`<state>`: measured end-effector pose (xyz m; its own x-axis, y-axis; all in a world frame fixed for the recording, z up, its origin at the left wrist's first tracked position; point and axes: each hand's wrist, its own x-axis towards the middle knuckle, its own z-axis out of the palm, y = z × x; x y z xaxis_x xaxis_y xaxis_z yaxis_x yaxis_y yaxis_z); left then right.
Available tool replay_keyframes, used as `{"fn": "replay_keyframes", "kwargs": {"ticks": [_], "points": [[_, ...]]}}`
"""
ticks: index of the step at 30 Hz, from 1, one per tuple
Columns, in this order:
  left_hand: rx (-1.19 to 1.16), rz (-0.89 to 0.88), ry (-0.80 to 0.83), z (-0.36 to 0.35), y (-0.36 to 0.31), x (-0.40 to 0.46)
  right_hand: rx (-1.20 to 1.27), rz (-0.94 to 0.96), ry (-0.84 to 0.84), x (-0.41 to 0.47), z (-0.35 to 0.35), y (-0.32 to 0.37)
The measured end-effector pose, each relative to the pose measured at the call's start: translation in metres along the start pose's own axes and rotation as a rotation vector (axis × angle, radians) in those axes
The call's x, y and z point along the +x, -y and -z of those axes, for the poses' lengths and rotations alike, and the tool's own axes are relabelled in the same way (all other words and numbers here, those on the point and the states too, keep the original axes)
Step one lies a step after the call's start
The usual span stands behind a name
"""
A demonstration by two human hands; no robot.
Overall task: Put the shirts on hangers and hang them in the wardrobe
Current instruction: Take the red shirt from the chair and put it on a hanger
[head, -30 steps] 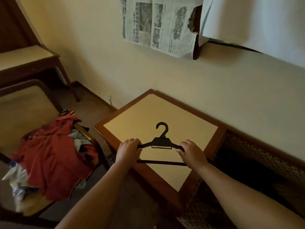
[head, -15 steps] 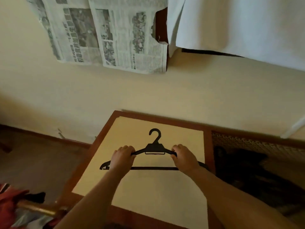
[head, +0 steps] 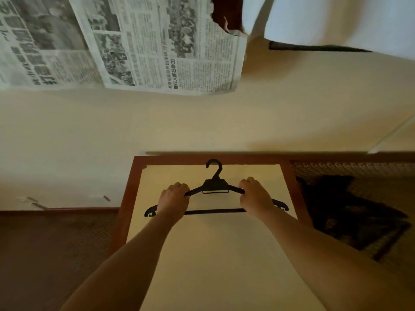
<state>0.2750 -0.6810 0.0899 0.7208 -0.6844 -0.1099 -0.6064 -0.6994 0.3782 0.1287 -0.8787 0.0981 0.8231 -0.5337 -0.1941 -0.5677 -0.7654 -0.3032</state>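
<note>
A bare black plastic hanger (head: 215, 186) is held over a wood-framed table with a cream top (head: 208, 254), hook pointing toward the wall. My left hand (head: 174, 199) grips its left shoulder arm, fingers curled over it. My right hand (head: 256, 196) grips the right shoulder arm the same way. The hanger's notched tips stick out past both hands, and the bottom bar runs between my wrists. No shirt and no wardrobe show in this view.
A cream wall stands just behind the table. Sheets of newspaper (head: 139, 46) hang on it above, beside a white sheet (head: 341, 21). A dark cloth (head: 345, 212) lies on a woven surface to the right. Brown carpet (head: 56, 254) lies to the left.
The view has swung right and closer to the table; the chair with the pile of clothes has left the frame. Both hands keep the same grip on the hanger.
</note>
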Motion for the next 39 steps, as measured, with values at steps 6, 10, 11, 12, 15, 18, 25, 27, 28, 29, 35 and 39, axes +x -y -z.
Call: {"fn": "replay_keyframes", "kwargs": {"ticks": [6, 10, 11, 12, 15, 18, 25, 27, 28, 29, 35, 39], "points": [[0.003, 0.033, 0.08, -0.011, 0.014, 0.033, -0.036, -0.011, 0.043, 0.036, -0.016, -0.003], [0.011, 0.051, 0.097, -0.018, 0.018, 0.053, -0.055, 0.017, 0.064, 0.056, -0.022, -0.006], [0.014, 0.049, 0.099, -0.019, 0.018, 0.057, -0.061, 0.021, 0.064, 0.061, -0.023, -0.007], [0.018, 0.044, 0.104, -0.02, 0.019, 0.061, -0.072, 0.024, 0.065, 0.065, -0.023, -0.007], [0.028, 0.046, 0.123, -0.024, 0.022, 0.072, -0.108, 0.018, 0.071, 0.077, -0.023, -0.007], [0.027, 0.056, 0.111, -0.025, 0.02, 0.083, -0.123, 0.001, 0.089, 0.089, -0.023, -0.008], [0.015, 0.056, 0.076, -0.027, 0.017, 0.096, -0.117, -0.037, 0.106, 0.1, -0.02, -0.01], [0.0, 0.071, 0.074, -0.026, 0.016, 0.094, -0.12, -0.042, 0.108, 0.098, -0.019, -0.01], [-0.01, 0.08, 0.07, -0.025, 0.016, 0.091, -0.118, -0.049, 0.107, 0.097, -0.019, -0.009], [-0.022, 0.09, 0.063, -0.024, 0.015, 0.087, -0.114, -0.053, 0.106, 0.095, -0.018, -0.007], [-0.083, 0.175, -0.002, -0.015, 0.022, 0.041, -0.06, 0.136, 0.05, 0.075, -0.026, 0.028], [-0.089, 0.301, -0.06, -0.006, 0.04, -0.01, 0.013, 0.31, 0.098, 0.054, -0.04, 0.077]]}}
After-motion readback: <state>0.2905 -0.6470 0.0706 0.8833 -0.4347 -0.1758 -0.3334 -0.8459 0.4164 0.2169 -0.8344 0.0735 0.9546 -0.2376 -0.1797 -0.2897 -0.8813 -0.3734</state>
